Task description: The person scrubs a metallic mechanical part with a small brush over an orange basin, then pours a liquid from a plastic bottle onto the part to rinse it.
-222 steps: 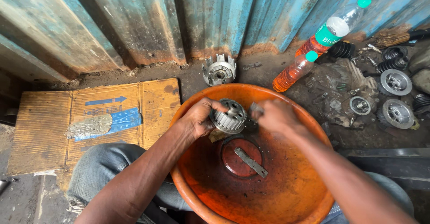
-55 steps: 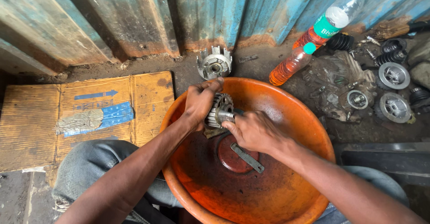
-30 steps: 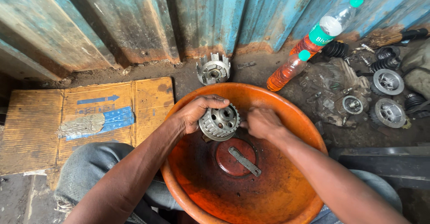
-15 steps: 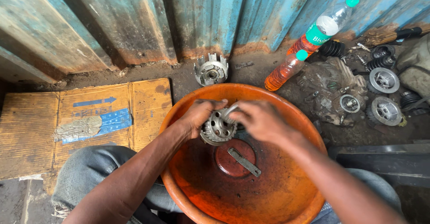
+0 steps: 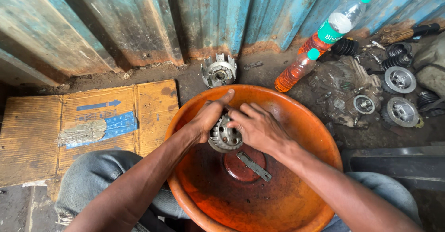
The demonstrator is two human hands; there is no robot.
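- Nearest the camera, the orange basin (image 5: 296,120) sits between the person's knees, its near rim running off the bottom edge; the inner wall is wet and stained.
- On the basin floor lies a flat metal strip (image 5: 254,165) across a raised round centre, apart from both hands, with bare basin floor all around it.
- Above that, the left hand (image 5: 206,120) grips the toothed metal hub (image 5: 225,138) from the left side, thumb stretched toward the far rim.
- The right hand (image 5: 258,127) is clasped over the hub's right side, fingers curled onto its top; the hub is held clear of the basin floor, near the far wall.
- Left of the basin, a flattened cardboard sheet (image 5: 92,125) lies on the ground, its edge just beside the rim.
- Beyond the far rim stands a notched metal drum (image 5: 219,71), near the corrugated blue wall (image 5: 139,23).
- Far right: two bottles of orange liquid (image 5: 296,70) and several round metal parts (image 5: 398,80) crowd the ground.
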